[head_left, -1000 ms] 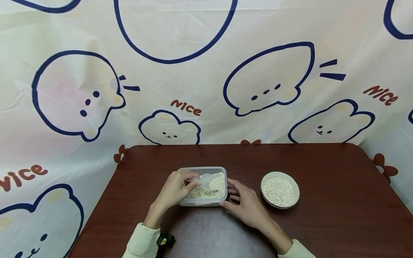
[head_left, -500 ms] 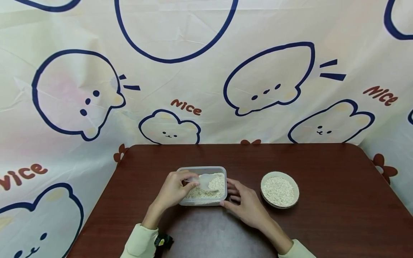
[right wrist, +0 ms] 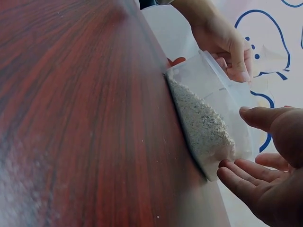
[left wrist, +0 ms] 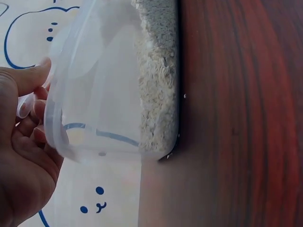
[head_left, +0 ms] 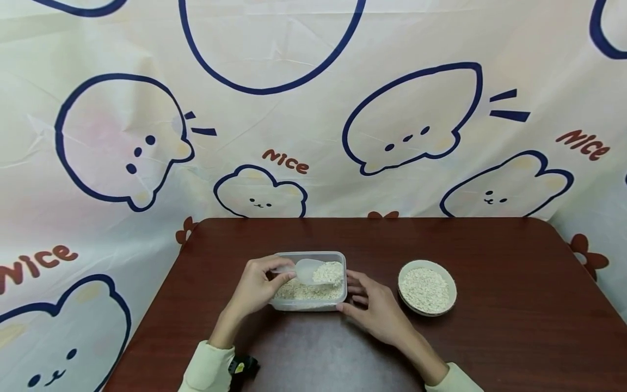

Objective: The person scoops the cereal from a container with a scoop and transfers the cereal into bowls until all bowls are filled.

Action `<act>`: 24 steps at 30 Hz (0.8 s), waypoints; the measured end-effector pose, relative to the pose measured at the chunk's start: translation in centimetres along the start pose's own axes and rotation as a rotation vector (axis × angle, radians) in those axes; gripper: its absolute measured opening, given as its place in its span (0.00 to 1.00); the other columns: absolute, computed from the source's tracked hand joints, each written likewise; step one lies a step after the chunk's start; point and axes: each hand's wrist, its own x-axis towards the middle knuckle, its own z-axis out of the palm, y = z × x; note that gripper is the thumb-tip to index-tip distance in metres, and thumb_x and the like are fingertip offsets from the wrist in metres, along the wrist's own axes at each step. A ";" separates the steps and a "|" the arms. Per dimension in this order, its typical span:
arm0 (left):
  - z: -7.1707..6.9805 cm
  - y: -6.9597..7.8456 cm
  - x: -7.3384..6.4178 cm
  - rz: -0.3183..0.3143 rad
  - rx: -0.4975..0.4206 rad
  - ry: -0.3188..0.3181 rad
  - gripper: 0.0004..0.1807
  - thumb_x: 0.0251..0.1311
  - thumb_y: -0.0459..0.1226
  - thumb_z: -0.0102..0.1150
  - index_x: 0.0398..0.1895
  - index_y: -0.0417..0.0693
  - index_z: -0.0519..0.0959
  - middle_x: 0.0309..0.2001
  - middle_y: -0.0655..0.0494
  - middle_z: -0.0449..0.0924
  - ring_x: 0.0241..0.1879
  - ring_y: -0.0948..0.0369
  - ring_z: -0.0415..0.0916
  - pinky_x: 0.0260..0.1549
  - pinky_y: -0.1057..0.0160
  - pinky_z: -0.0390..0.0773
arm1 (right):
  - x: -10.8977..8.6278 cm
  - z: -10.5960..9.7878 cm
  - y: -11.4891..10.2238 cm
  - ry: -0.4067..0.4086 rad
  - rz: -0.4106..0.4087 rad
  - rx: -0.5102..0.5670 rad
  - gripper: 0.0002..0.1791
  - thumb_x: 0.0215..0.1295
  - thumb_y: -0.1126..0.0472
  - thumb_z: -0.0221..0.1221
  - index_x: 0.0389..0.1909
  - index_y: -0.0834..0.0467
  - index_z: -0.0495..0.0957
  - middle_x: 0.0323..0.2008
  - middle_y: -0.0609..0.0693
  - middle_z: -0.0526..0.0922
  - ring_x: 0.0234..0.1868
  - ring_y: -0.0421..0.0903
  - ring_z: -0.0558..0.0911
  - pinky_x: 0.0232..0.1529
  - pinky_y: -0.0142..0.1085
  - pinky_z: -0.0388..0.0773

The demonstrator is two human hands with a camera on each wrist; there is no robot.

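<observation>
My left hand (head_left: pixel 257 286) pinches the handle of a translucent plastic scoop (head_left: pixel 305 270) between thumb and fingers. A heap of pale flakes like rolled oats (head_left: pixel 328 272) sits in the scoop's front end. Below it stands a clear rectangular plastic container (head_left: pixel 308 306), partly filled with the same oats (left wrist: pixel 158 99), piled toward one end. The fingers of my right hand (head_left: pixel 374 310) are spread against the container's right end, thumb near its front corner. In the right wrist view, those fingers (right wrist: pixel 241 182) lie fairly straight at the container's wall (right wrist: pixel 222 75).
To the right of my right hand, a round bowl (head_left: pixel 403 294) full of oats stands on the dark red-brown wooden table (head_left: pixel 514 305). A few stray flakes lie beside the container. Behind the table hangs a white cloth (head_left: pixel 313 125) printed with cartoon bears.
My left hand has lifted the scoop a little out of the oats and drawn slightly left; the heap in it shows more clearly. My right hand stays at the container. The head view has shifted slightly.
</observation>
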 end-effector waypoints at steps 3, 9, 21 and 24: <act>-0.4 -0.1 -0.2 0.000 -0.015 0.025 0.05 0.66 0.34 0.74 0.42 0.52 0.90 0.36 0.58 0.88 0.27 0.67 0.74 0.26 0.66 0.77 | 0.0 0.0 0.0 -0.001 -0.001 -0.003 0.39 0.67 0.54 0.75 0.76 0.54 0.71 0.63 0.57 0.85 0.65 0.53 0.85 0.61 0.41 0.85; -1.4 -0.4 -0.7 0.005 -0.027 0.082 0.07 0.65 0.32 0.74 0.42 0.51 0.90 0.31 0.59 0.84 0.27 0.67 0.73 0.26 0.65 0.76 | 0.0 0.1 -0.1 0.008 0.002 -0.003 0.38 0.68 0.55 0.74 0.75 0.56 0.72 0.63 0.57 0.85 0.64 0.54 0.86 0.61 0.42 0.85; -2.2 -0.4 -0.7 0.037 -0.039 0.131 0.08 0.64 0.29 0.74 0.43 0.50 0.89 0.31 0.57 0.84 0.27 0.67 0.74 0.26 0.67 0.76 | -0.2 -0.3 -0.4 0.005 -0.019 -0.009 0.37 0.68 0.54 0.74 0.75 0.56 0.72 0.64 0.55 0.85 0.64 0.53 0.86 0.61 0.42 0.85; -2.2 0.0 -0.5 0.040 -0.044 0.130 0.09 0.64 0.29 0.74 0.43 0.49 0.89 0.32 0.57 0.84 0.27 0.67 0.74 0.26 0.67 0.76 | -0.3 -0.6 -0.5 0.001 -0.034 -0.008 0.38 0.69 0.54 0.74 0.75 0.58 0.72 0.64 0.56 0.85 0.65 0.54 0.86 0.61 0.43 0.85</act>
